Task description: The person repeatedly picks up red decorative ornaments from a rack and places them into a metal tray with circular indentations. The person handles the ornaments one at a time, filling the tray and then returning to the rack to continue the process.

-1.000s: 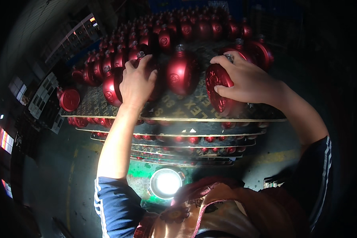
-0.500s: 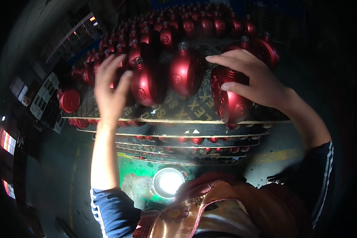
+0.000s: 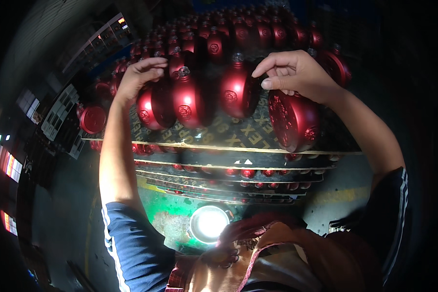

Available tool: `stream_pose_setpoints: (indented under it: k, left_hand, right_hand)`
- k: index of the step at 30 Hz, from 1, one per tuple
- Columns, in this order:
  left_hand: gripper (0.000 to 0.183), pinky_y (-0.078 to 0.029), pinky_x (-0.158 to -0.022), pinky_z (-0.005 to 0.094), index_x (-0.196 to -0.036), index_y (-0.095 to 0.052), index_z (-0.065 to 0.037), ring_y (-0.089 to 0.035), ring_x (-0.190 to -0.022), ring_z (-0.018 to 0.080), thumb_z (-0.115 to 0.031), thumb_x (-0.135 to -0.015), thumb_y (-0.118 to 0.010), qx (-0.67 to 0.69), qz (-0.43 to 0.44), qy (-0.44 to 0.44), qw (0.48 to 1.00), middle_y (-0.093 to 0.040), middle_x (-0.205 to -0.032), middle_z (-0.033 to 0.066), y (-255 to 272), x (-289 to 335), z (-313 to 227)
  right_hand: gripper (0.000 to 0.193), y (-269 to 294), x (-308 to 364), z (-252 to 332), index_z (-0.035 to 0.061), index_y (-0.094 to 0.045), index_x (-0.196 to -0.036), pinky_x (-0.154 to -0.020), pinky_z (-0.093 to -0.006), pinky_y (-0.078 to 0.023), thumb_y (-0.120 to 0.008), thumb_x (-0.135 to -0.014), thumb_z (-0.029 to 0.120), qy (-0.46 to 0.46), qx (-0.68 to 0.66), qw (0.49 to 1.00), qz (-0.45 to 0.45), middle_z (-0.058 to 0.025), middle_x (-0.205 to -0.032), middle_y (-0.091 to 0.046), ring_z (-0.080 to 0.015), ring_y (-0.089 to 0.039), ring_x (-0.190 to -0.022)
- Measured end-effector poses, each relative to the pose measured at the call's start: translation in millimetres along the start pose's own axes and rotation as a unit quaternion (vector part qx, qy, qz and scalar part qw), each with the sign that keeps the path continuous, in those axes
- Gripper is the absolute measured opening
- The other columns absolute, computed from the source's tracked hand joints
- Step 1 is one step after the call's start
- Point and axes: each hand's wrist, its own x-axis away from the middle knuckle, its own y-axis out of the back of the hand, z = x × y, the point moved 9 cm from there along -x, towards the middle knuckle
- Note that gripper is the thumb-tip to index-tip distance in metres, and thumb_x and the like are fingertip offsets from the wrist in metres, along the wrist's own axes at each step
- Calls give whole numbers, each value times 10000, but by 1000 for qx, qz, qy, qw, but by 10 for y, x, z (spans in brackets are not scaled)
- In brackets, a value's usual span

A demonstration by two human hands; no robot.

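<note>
Rows of glossy red bottles with clear screw necks and embossed round emblems stand on a dark printed board (image 3: 250, 134). My left hand (image 3: 140, 77) is closed at the top of a front red bottle (image 3: 151, 109), its neck hidden by the fingers. At the right, my right hand (image 3: 299, 75) has curled fingers over the top of a wide red bottle (image 3: 294, 121), whose neck is also covered. Between my hands stand two upright bottles, one red bottle (image 3: 186, 102) nearer the left hand and another red bottle (image 3: 236, 92) nearer the right.
Below the top board are stacked lower boards (image 3: 238, 166) with more red bottles between them. A round metal pot (image 3: 209, 224), lit very brightly, sits on the green floor near me. One red bottle (image 3: 92, 119) stands near the board's left edge. White shelving (image 3: 58, 114) is at the far left.
Both hands have gone from spread fingers to closed ones at the bottle tops. The left hand has risen off the bottle front, uncovering it. The view has shifted slightly.
</note>
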Motion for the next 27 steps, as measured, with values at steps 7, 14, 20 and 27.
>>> stream_pose_setpoints:
  k: [7,14,20,27]
  left_hand:
    - [314,-235,-411,172,-1151,-666,-33,-375,-448,7,-111,-853,-722,-48,-41,7,998,-587,-664,-30,-118,53,-213]
    - [486,-277,-490,179,-1266,-619,-49,-388,-556,1,-175,-820,-764,-131,148,31,980,-509,-672,-98,-556,88,-292]
    - [329,-310,-540,158,-1175,-687,-66,-407,-612,-9,-164,-864,-731,-157,155,66,973,-557,-753,-97,-622,92,-203]
    - [330,-427,-604,203,-1133,-698,-2,-513,-650,41,-129,-832,-744,-123,62,-3,990,-668,-807,-3,-516,311,-310]
  right_hand:
    - [492,115,-101,-69,-49,-525,-1242,-418,-231,-334,-730,-848,163,-90,27,991,-99,-7,-601,-512,-63,-446,-467]
    - [403,-117,-540,-320,-44,-591,-1036,-387,-242,-330,-732,-838,277,-165,102,981,-2,-39,-591,-553,-97,-467,-437]
    - [312,-114,-747,-466,17,-629,-1148,-430,-230,-345,-680,-892,189,-181,92,979,-16,-10,-608,-534,-69,-453,-472]
    - [236,-112,-587,-275,45,-662,-1070,-461,-252,-380,-650,-886,193,-106,97,987,-67,-25,-643,-575,-93,-495,-515]
